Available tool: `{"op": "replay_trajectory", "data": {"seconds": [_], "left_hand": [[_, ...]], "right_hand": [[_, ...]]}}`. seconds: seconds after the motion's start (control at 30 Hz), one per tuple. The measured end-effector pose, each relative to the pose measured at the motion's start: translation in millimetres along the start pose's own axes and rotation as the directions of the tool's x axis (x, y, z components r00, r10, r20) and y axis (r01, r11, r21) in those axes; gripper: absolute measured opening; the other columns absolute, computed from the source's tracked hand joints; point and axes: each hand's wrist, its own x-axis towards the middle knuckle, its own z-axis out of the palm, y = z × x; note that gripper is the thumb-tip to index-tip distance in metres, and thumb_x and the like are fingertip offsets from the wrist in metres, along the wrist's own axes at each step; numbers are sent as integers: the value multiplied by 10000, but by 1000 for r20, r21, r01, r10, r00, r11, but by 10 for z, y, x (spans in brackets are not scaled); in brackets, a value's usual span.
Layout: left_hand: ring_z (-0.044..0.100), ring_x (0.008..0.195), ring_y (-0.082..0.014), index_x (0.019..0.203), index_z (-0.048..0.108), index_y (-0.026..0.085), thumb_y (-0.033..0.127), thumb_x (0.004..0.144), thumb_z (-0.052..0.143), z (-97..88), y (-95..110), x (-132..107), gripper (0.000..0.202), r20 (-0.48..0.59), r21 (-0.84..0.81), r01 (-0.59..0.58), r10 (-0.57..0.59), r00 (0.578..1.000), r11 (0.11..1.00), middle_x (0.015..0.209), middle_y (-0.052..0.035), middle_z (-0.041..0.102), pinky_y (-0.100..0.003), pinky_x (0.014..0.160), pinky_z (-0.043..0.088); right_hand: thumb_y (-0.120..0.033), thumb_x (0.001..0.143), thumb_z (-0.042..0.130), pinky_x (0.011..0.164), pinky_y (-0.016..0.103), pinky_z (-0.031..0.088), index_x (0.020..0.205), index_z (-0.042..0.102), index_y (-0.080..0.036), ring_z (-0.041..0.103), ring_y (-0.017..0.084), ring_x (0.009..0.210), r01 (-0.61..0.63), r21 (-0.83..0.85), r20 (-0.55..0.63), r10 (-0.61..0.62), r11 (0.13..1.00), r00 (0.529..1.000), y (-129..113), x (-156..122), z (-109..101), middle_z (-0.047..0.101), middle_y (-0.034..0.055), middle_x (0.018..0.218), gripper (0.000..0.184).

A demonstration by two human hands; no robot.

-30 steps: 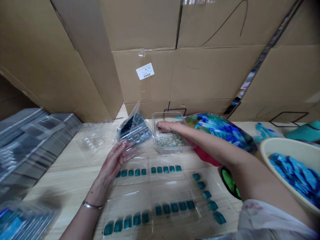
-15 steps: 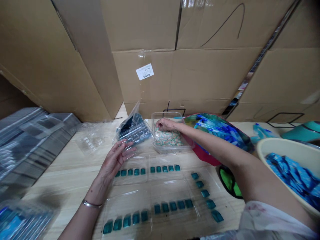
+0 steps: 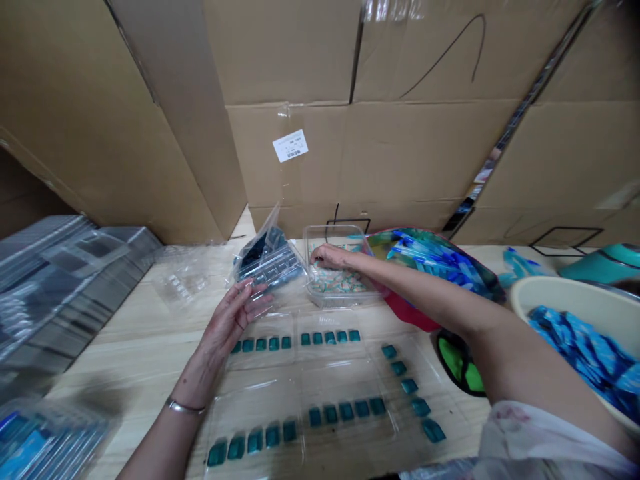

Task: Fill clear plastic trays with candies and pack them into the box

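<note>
My left hand (image 3: 240,308) grips the near edge of a clear plastic tray (image 3: 274,268) with small square compartments, fingers under it and thumb on top. The tray is tilted and overlaps a clear bag (image 3: 260,245) with dark contents. Inside a clear plastic box (image 3: 345,301) is my right hand (image 3: 327,256), its fingers curled down among small white-and-teal pieces (image 3: 337,283). What its fingertips hold is hidden. Closer to me, clear plastic trays (image 3: 335,380) lie flat, with rows of teal square pieces (image 3: 346,411) in them.
Stacked clear trays (image 3: 115,287) stand at left, with a crumpled clear bag (image 3: 183,283) beside them. Blue packets (image 3: 60,443) lie front left. At right are a blue-patterned bag (image 3: 440,267), a green-and-black item (image 3: 457,363) and a cream basin (image 3: 530,300). Cardboard (image 3: 400,153) walls the back.
My right hand has shifted slightly left and lower in the box, onto the small pieces. My left hand and its tray stay in place.
</note>
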Motion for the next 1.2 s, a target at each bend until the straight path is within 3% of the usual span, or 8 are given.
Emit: {"op": "replay_trajectory", "data": {"seconds": [0.57,0.87,1.03,1.2], "left_hand": [[685,911,-241,1051,556,176,187,803,639,-8,-12,12,262,0,-17,-1,1,1000,1000,1049,-76,687,-333,752,585],[683,923,-243,1054,557,180,189,794,652,-20,-24,17,277,11,-20,-3,4,1000,1000,1045,-72,691,-344,768,584],[683,920,-243,1059,558,182,189,799,646,-18,-17,15,275,7,-16,-3,3,1000,1000,1040,-70,692,-346,770,583],[683,916,-243,1058,560,181,189,802,643,-26,-20,15,269,13,-16,-3,3,1000,1000,1050,-69,687,-341,761,584]], "right_hand": [[-36,708,547,804,225,433,952,716,-150,633,178,932,-31,38,-19,31,999,999,-38,-3,34,711,62,989,318],[-52,698,545,743,225,430,886,692,-132,602,157,808,-72,187,-54,83,980,995,-68,-22,27,688,50,867,252],[-90,734,533,549,184,439,883,659,-131,529,83,538,-198,383,-50,234,902,971,-83,-5,7,631,-10,690,200],[-140,760,602,583,172,494,890,640,-148,588,75,601,-280,562,-8,344,778,939,-25,5,-168,667,-4,753,136]]}}
